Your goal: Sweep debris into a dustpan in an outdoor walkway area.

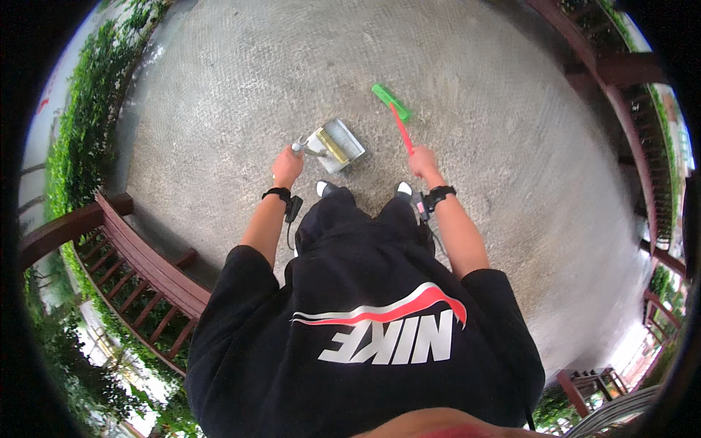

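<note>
My left hand (pixel 287 167) is closed around the handle of a long-handled dustpan, near the handle's pale rounded top. Just ahead of my feet is the grey-white dustpan (pixel 349 141), with a yellow toothed comb strip (pixel 332 145) across it; its open side faces right and forward. In my right hand (pixel 424 162) is the red stick of a broom (pixel 402 131). The broom's green head (pixel 391 102) is at the concrete, ahead and to the right of the dustpan, apart from it. Bristle contact with the ground is too small to make out.
Rough grey concrete floor (pixel 246 82) spreads around my feet. A reddish-brown wooden bench (pixel 148 257) with a slatted back stands at the left, beside green hedge plants (pixel 82 131). Another wooden railing or bench (pixel 630 120) curves along the right.
</note>
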The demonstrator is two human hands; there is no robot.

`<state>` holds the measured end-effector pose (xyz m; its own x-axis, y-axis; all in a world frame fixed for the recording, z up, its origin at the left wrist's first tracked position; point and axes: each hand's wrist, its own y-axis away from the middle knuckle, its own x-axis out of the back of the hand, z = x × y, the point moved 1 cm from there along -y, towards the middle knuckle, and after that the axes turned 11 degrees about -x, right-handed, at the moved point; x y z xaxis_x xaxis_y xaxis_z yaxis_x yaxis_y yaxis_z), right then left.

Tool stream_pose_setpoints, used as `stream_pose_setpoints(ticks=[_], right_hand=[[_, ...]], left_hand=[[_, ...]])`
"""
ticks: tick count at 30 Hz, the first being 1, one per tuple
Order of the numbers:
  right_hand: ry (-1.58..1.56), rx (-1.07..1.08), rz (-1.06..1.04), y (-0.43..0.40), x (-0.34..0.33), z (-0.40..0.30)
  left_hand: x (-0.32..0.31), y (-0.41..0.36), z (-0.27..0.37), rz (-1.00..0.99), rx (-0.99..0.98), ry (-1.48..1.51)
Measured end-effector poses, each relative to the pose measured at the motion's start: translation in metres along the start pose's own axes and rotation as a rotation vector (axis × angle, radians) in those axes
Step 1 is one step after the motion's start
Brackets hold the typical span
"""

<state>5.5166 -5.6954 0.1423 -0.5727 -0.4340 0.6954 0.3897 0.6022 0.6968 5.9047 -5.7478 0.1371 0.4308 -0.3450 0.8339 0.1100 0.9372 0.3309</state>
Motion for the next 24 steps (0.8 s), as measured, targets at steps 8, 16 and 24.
stream_pose_setpoints(ticks=[8, 16, 24], right_hand=[[0.100, 0.060, -0.089, 0.041, -0.070, -0.121], [-0.231, -0.026, -0.508, 0.094, -0.058, -0.166], [-0.638, -0.196, -0.508, 0.109, 0.023, -0.124]], left_hand=[[0.001, -0.017, -0.096, -0.006, 0.006, -0.016], [0.013, -0.045, -0.117, -0.079, 0.023, 0.073], [0.016, -0.048, -0.118, -0.080, 0.014, 0.016]])
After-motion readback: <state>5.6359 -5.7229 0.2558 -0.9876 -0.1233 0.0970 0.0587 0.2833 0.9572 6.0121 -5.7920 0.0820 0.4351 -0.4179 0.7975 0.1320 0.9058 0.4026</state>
